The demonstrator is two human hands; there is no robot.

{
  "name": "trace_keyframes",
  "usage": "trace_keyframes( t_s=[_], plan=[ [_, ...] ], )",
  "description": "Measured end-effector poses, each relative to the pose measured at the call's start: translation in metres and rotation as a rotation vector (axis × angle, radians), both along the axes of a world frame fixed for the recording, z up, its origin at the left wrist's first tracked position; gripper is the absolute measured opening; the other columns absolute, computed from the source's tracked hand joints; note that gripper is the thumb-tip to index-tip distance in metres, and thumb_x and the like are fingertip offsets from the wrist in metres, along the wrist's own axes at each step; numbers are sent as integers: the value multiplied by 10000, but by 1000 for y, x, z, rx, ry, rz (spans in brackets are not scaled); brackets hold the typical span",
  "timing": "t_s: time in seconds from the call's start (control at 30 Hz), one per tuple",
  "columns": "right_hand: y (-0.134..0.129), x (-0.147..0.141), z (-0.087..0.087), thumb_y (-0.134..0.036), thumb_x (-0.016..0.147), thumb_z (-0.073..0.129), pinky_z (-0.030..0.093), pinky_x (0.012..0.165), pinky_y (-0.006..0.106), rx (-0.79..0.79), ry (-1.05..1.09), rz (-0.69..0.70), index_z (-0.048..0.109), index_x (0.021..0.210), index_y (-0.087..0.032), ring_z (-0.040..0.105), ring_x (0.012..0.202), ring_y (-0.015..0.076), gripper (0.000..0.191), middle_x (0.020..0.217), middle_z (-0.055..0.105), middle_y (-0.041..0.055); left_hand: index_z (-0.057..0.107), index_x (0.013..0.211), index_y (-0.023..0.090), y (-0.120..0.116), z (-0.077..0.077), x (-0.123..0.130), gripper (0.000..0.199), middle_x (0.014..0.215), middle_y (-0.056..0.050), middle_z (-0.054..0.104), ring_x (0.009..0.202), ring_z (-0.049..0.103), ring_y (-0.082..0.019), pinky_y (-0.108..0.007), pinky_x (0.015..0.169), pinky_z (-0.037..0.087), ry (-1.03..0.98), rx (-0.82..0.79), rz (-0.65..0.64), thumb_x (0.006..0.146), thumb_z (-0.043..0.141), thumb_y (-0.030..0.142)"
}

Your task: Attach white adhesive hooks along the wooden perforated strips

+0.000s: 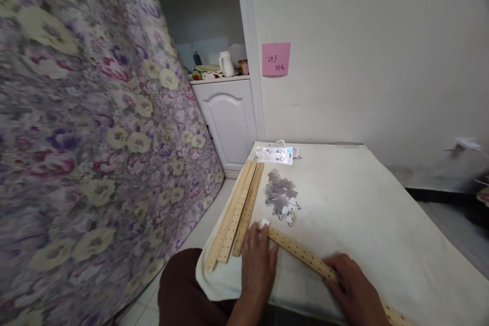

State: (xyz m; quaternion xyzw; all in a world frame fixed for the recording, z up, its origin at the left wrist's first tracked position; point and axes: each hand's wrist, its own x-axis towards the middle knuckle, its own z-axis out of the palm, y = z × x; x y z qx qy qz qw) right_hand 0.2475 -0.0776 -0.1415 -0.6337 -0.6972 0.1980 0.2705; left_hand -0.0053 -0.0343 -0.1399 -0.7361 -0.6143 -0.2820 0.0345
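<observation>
My left hand [256, 257] is at the far end of a light wooden strip [296, 250] with rows of small holes. A small white piece [264, 222] shows at its fingertips, on or beside the strip's end; its kind is unclear. My right hand [353, 285] grips the same strip farther along, thumb on the near side and fingers over the far side. The strip runs slanting to the right under that hand and out at the bottom. Beyond my left hand lies a pile of small greyish see-through pieces [280, 193] with metal hooks, a few of them white.
Several more perforated wooden strips [234, 214] lie lengthwise along the left side of the cloth-covered table [362, 204]. A clear plastic package [273, 155] rests at the back. A flowered curtain [114, 137] hangs at left; a white cabinet [227, 122] stands behind.
</observation>
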Motion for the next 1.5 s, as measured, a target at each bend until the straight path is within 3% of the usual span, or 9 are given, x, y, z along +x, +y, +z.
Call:
trace_keyframes(
  t_s=[0.37, 0.77, 0.9, 1.03, 1.2, 1.33, 1.5],
  plan=[
    [-2, -2, 4, -312, 790, 527, 502, 887, 341, -2, -6, -8, 646, 1045, -254, 587, 1047, 231, 288, 1115, 629, 67, 398, 1379, 223, 8, 5, 5, 496, 1406, -126, 436, 1290, 381, -314, -517, 1024, 354, 77, -85, 34, 908, 455, 366],
    [-1, 3, -8, -337, 761, 585, 491, 945, 380, -18, -3, -16, 633, 1123, -264, 575, 1110, 246, 372, 1181, 614, 68, 394, 1380, 235, 12, -3, -4, 470, 1420, -139, 399, 1315, 371, -296, -504, 1012, 387, 7, -59, -16, 915, 440, 287],
    [3, 0, 0, -397, 772, 600, 497, 922, 373, 7, 53, -23, 638, 1094, -254, 585, 1069, 243, 354, 1126, 626, 70, 409, 1366, 247, 12, -3, -6, 461, 1427, -139, 363, 1312, 370, -290, -497, 1022, 389, -77, -17, -46, 907, 454, 256],
    [24, -23, 21, -342, 829, 524, 521, 791, 314, 44, 155, 32, 642, 992, -228, 616, 897, 199, 231, 984, 633, 60, 398, 1345, 207, 6, -3, -9, 441, 1341, -143, 416, 1269, 404, -262, -475, 1031, 398, -239, 29, -37, 906, 443, 230],
    [72, -79, 35, -204, 803, 496, 500, 703, 289, 42, 291, 144, 610, 976, -189, 596, 705, 150, 208, 944, 621, 49, 465, 1197, 191, 1, -1, -13, 297, 1113, -107, 534, 1092, 519, -238, -458, 952, 453, -368, 26, 20, 904, 431, 231],
    [100, -121, 34, -181, 779, 519, 482, 794, 311, 73, 285, 174, 611, 1032, -188, 605, 834, 179, 269, 1023, 616, 67, 510, 1063, 196, 8, 8, -15, 199, 976, -74, 572, 944, 571, -221, -402, 840, 492, -380, -53, 40, 909, 409, 272],
    [110, -138, 31, -196, 773, 544, 449, 847, 310, 61, 220, 160, 631, 985, -215, 596, 946, 196, 230, 1019, 627, 48, 520, 875, 209, 19, 16, -14, 193, 851, -44, 560, 795, 569, -206, -356, 714, 474, -313, -178, 67, 925, 360, 306]
  ],
)
